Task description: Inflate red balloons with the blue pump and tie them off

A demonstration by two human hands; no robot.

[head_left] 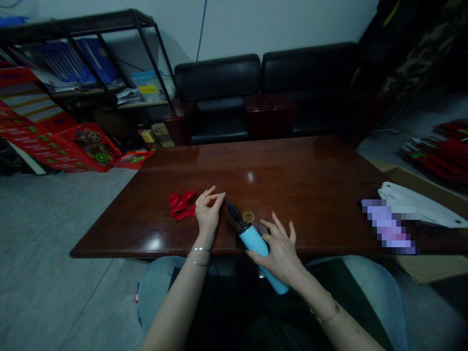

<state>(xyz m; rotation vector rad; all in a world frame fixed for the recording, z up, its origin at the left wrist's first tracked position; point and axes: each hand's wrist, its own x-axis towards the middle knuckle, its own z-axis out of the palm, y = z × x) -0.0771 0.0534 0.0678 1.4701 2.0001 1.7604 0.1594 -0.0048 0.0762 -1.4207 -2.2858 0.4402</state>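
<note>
So, far left there's a pile of red boxes [32, 122] on the floor, then a black-framed shelf [78, 28] with blue folders [73, 61] and some papers on it. Two black seats [219, 78] with dark red arms stand against the wall, behind a shiny brown table [292, 175].

On the table, left side first: a little heap of red balloons [181, 204], all limp, just beside the left hand [207, 208]. That hand has two silver bangles on the wrist, and its thumb and index finger are pinched together right at the tip of the black end [234, 212] of a light blue tube [258, 243]. The tube is tilted, black end up and to the left over the table, bottom end out past the near edge, above the lap. Just beside the black end there's a few thin yellowish bands [248, 216] lying in a loose ring.

Next is the right hand [280, 248], ring on one finger, thumb laid across the tube and the other fingers spread, pretty relaxed.

Way over right there's a purple thing [389, 226], pixelated so I can't tell what it is, touching or overlapping a flat white thing [424, 204]. Then an open cardboard box [420, 180] beside the table, and a stack of red stuff [442, 156] behind it.
</note>
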